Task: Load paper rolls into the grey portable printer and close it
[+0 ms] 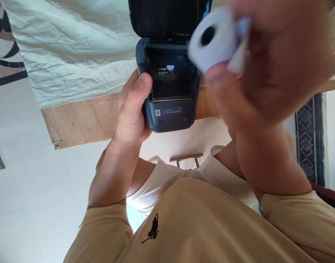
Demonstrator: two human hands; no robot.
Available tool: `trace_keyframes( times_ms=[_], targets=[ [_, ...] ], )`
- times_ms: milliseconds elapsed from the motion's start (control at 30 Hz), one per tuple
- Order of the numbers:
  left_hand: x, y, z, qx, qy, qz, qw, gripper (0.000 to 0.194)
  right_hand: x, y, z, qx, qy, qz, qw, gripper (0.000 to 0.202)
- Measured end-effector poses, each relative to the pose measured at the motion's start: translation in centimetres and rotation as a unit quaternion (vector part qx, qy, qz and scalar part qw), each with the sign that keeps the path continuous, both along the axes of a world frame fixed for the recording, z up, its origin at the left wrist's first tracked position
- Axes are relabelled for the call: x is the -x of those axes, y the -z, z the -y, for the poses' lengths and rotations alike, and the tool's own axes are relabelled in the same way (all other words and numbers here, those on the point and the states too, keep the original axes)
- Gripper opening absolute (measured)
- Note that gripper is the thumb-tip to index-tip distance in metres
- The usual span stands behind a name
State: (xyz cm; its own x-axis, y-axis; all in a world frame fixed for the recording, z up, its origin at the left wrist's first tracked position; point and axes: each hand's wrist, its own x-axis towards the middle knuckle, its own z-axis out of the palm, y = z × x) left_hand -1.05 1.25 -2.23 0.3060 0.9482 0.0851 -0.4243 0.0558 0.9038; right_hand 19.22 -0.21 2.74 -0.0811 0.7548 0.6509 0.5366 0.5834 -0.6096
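Right hand [268, 69], blurred, seemingly pinches a white roll [222, 44] near the open printer [171, 87] gripped by the left hand [132, 109].

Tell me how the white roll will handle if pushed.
The white roll would probably roll on its curved side, being round. It looks light: small, with a centre hole, in the right hand. The blurred flap beside it may be a loose end, apt to unwind.

The dark printer [173, 125] bears a power sign [185, 118] (its inner label [162, 71], partly legible, starts "打印").
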Motion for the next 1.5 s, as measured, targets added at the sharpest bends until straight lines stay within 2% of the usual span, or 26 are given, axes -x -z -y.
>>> trace_keyframes(
  times_ms=[33,100,267,367,433,533,600,833,1033,1167,1233,1367,1500],
  targets=[
    [0.1,0.0,0.0,-0.002,0.002,-0.006,1.0,0.044,0.9,-0.3,0.2,-0.025,-0.047,0.069,0.996,0.038],
    [0.2,0.0,0.0,-0.005,0.004,-0.014,1.0,0.043,2.3,-0.8,0.4,-0.087,-0.047,0.103,0.99,0.032],
    [0.2,-0.1,0.3,-0.003,0.0,0.011,1.0,0.04,3.6,-0.8,0.2,-0.036,0.024,0.163,0.986,0.024],
    [0.1,-0.2,0.5,0.003,-0.01,-0.005,1.0,0.037,3.8,-0.9,0.2,0.031,0.027,0.201,0.979,0.025],
    [-0.1,-0.4,0.6,-0.001,-0.02,-0.007,1.0,0.039,3.9,-1.1,0.3,0.062,0.023,0.208,0.976,0.023],
    [-0.2,-0.9,0.8,0.007,-0.021,-0.004,1.0,0.036,4.2,-1.3,0.6,0.039,0.05,0.205,0.977,0.015],
    [-0.2,-1.2,0.9,0.023,-0.017,0.0,1.0,0.032,4.2,-1.3,0.6,0.024,0.055,0.212,0.976,0.016],
    [-0.5,-1.7,1.0,0.032,-0.018,0.013,0.999,0.033,3.9,-1.6,0.6,0.037,0.029,0.203,0.978,0.021],
    [-0.3,-2.2,1.4,0.021,-0.016,0.02,0.999,0.023,3.8,-1.6,1.2,0.004,-0.018,0.227,0.974,0.03],
    [0.0,-1.9,1.1,0.004,-0.013,0.013,1.0,0.042,3.4,-0.7,1.3,-0.023,-0.037,0.228,0.973,0.027],
    [-0.2,-1.9,1.0,0.017,-0.032,-0.002,0.999,0.052,3.1,-0.4,1.3,-0.021,-0.054,0.224,0.973,0.026],
    [-1.5,-2.7,1.1,0.038,-0.08,-0.03,0.996,0.054,2.7,-0.5,1.3,-0.015,-0.095,0.198,0.975,0.025],
    [-2.1,-2.8,1.0,0.003,-0.093,-0.039,0.995,0.06,2.9,-1.1,1.6,-0.015,-0.072,0.172,0.982,0.018]
  ],
)
